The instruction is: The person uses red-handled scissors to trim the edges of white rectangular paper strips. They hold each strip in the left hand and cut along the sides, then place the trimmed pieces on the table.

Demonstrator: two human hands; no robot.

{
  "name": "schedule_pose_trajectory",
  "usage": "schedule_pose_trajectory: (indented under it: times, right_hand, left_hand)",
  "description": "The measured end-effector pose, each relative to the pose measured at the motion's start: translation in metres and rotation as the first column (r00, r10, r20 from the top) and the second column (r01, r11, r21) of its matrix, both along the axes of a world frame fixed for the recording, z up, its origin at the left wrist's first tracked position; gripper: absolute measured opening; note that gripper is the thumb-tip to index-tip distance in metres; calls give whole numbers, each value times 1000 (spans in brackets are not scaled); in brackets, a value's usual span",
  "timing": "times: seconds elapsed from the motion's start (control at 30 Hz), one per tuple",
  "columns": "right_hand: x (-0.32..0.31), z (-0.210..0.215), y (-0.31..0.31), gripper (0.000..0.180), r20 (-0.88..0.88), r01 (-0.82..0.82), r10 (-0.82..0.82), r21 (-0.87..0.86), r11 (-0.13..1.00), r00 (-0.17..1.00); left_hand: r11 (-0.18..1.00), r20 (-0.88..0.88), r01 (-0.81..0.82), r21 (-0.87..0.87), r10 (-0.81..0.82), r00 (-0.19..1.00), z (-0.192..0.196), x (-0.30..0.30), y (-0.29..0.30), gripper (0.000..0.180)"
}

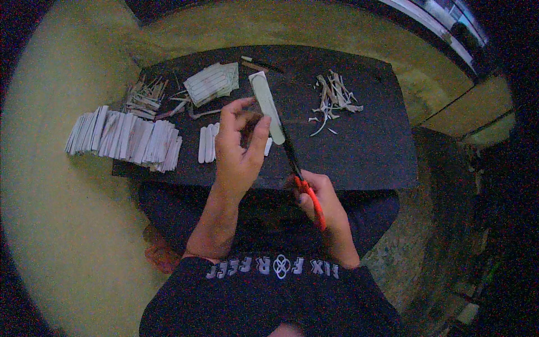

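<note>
Pale green-white, the strip (pixel 268 109) sits at the fingertips of the left hand (pixel 238 143), grasped between thumb and fingers. It is held up above the table (pixel 365 157), tilted, its rounded lower end just right of the thumb and its squarer upper end beyond the fingers. Below it and to the right, the fingers of the right hand (pixel 327 201) are curled on the orange handle of the scissors (pixel 305 188), whose dark blades run up to the strip's right edge.

Just left of the left fingers stands a row of slats (pixel 208 143), partly hidden by that hand. Beyond the fingertips lie the sheets (pixel 209 85); further left are loose slivers (pixel 147 96) and, nearer, a long stack (pixel 126 137). Well right of the left fingertips are curled scraps (pixel 337 96).
</note>
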State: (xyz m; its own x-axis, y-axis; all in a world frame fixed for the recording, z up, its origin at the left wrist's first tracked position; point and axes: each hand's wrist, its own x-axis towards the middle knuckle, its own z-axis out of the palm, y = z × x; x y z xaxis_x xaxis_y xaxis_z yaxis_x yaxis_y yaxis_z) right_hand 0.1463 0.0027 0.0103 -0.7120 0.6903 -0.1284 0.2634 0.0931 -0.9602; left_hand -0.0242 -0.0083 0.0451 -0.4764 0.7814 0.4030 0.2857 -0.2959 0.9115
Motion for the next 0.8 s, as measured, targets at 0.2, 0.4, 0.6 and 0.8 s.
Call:
schedule_pose_trajectory:
  times: [0.2,0.4,0.6,0.8]
  right_hand:
    - [-5,2,-6,78,-96,70,-72,-26,997,993]
    - [-5,-16,-6,85,-159,104,-90,83,991,983]
    - [-8,-21,-4,91,-160,116,-89,171,978,983]
    - [-9,-16,-5,90,-114,106,-91,134,985,989]
  left_hand:
    - [998,54,54,11,-55,997,-6,0,3,38]
    - [996,39,90,-28,-89,995,-4,4,-5,40]
    - [995,39,98,11,-98,994,-11,5,-7,41]
    - [996,-7,45,72,-45,999,-13,4,-7,39]
